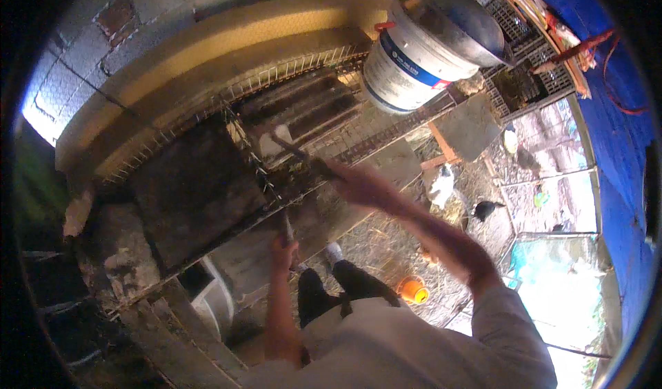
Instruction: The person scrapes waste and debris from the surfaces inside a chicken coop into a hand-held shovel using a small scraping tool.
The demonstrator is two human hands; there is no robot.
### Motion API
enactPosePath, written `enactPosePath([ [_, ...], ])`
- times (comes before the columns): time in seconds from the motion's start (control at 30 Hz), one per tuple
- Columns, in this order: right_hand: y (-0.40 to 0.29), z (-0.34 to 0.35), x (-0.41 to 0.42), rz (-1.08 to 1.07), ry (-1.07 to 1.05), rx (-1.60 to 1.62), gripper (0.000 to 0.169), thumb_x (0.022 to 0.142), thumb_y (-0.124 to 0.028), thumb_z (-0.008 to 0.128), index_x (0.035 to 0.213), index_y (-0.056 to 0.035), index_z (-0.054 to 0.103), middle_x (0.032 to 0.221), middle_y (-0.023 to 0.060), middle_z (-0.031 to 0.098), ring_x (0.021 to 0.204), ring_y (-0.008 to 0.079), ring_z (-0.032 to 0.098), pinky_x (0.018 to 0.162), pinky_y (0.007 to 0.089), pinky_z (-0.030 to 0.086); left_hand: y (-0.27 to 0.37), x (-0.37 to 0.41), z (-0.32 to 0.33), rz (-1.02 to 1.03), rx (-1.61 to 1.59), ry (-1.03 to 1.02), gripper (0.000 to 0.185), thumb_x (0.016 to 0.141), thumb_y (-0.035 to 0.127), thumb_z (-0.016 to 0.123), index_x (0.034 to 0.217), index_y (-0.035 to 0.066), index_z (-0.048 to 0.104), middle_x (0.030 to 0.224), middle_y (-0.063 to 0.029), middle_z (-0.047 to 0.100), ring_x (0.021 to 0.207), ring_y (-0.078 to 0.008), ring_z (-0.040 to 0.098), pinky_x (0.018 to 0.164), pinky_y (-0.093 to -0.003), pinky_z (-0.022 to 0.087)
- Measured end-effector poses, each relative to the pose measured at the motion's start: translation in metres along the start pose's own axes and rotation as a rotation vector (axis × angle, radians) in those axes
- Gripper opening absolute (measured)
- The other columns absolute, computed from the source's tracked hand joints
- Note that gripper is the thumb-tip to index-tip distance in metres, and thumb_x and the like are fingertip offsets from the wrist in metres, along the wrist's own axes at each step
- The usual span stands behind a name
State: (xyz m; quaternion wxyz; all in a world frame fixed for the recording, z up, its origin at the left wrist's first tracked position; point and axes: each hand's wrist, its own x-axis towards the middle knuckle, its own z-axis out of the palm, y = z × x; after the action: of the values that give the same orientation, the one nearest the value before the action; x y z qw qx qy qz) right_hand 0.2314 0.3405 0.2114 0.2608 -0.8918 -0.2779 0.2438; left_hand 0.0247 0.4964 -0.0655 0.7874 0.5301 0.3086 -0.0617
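Observation:
My right hand point(351, 182) is closed on a dark handle point(323, 168) that reaches over the wire cage. The far end of that tool lies near a whitish object point(275, 141) inside the cage. Below the cage's front edge, my left hand point(284, 252) grips a thin, light-coloured stick-like object point(288, 224) whose kind I cannot tell. A dark flat board point(199, 192) covers the left part of the cage, and wooden slats point(305, 105) lie on its back part.
A white plastic bucket point(408, 68) with a metal basin point(460, 22) on top stands on the cage. Birds, one white and dark point(442, 185), one black point(485, 210), are on the straw-littered ground near an orange container point(414, 290). A blue tarp point(610, 182) hangs at right.

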Motion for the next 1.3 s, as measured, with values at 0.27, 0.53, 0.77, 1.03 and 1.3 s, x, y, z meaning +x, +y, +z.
enactPosePath([
  [0.27,0.027,0.073,-0.063,-0.061,0.146,-0.002,0.055,0.082,-0.017,0.053,0.134,-0.0122,0.034,0.074,0.0239,0.06,0.068,0.0423,0.059,0.059,0.0492,0.046,-0.045,0.018,-0.042,-0.026,0.001,0.039,0.018,0.075,0.019,0.063,0.079,0.004,0.052,0.059,-0.0065,0.05,0.044,-0.0196,0.047,0.044,-0.0405,0.044],
  [0.53,0.021,0.072,-0.044,0.077,0.052,-0.092,0.053,0.083,-0.016,0.05,0.134,-0.0143,0.037,0.074,0.0193,0.06,0.065,0.0342,0.06,0.06,0.0451,0.047,-0.038,0.034,-0.039,-0.006,0.15,-0.011,0.027,0.076,0.027,0.06,0.065,0.004,0.052,0.051,-0.007,0.047,0.05,-0.0213,0.047,0.068,-0.0464,0.046],
  [0.77,0.065,0.081,-0.053,0.082,0.139,0.285,0.051,0.084,-0.019,0.052,0.133,-0.0127,0.04,0.073,0.0194,0.061,0.063,0.0331,0.06,0.059,0.0412,0.048,0.016,0.0,0.022,-0.127,0.242,0.015,0.022,0.075,0.022,0.062,0.071,0.003,0.053,0.059,-0.0076,0.05,0.051,-0.0206,0.05,0.055,-0.039,0.045],
  [1.03,0.08,-0.005,0.053,0.039,0.429,0.143,0.043,0.089,-0.018,0.045,0.132,-0.0214,0.042,0.108,0.0192,0.059,0.092,0.032,0.061,0.081,0.0397,0.048,0.042,-0.025,0.007,-0.101,0.079,0.028,0.022,0.078,0.023,0.06,0.073,0.002,0.059,0.056,-0.0085,0.05,0.047,-0.0221,0.05,0.05,-0.0409,0.046],
  [1.3,0.147,-0.012,0.023,0.019,0.362,0.016,0.043,0.088,-0.016,0.045,0.13,-0.0198,0.046,0.1,0.0173,0.063,0.084,0.029,0.063,0.073,0.041,0.048,0.049,-0.05,0.061,-0.094,0.314,0.188,0.028,0.075,0.021,0.066,0.092,0.0,0.058,0.079,-0.0088,0.06,0.072,-0.0188,0.057,0.062,-0.0365,0.045],
])
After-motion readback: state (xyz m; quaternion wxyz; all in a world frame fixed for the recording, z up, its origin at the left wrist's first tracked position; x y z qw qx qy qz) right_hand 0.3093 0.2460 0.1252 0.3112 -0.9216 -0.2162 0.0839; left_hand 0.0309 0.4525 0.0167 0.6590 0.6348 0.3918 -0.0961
